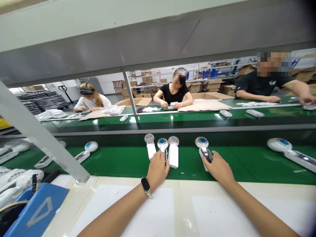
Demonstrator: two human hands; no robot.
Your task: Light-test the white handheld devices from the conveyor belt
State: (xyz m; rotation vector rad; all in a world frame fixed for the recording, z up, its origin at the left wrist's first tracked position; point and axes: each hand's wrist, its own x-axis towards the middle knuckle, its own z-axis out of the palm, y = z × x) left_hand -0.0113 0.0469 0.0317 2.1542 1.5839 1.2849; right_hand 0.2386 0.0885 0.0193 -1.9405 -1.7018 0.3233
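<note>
My left hand (158, 168) is closed round the handle of a white handheld fan (162, 143) with a blue centre, its inner parts showing in the open handle. On either side of it lie two more handheld fans, the left one (151, 150) and the right one (173, 156), with plain white handles towards me. To the right, my right hand (220, 167) grips the handle of another blue-centred fan (201, 142), whose open casing bares dark inner parts. Both held fans are over the green belt (118, 161); some fingers are hidden.
More open fans lie on the belt, one at the right (280, 144) and one at the left (91, 146). A slanted white post (46, 131) stands left, near a blue bin (37, 210). Several co-workers sit across, beneath an overhead shelf (148, 39).
</note>
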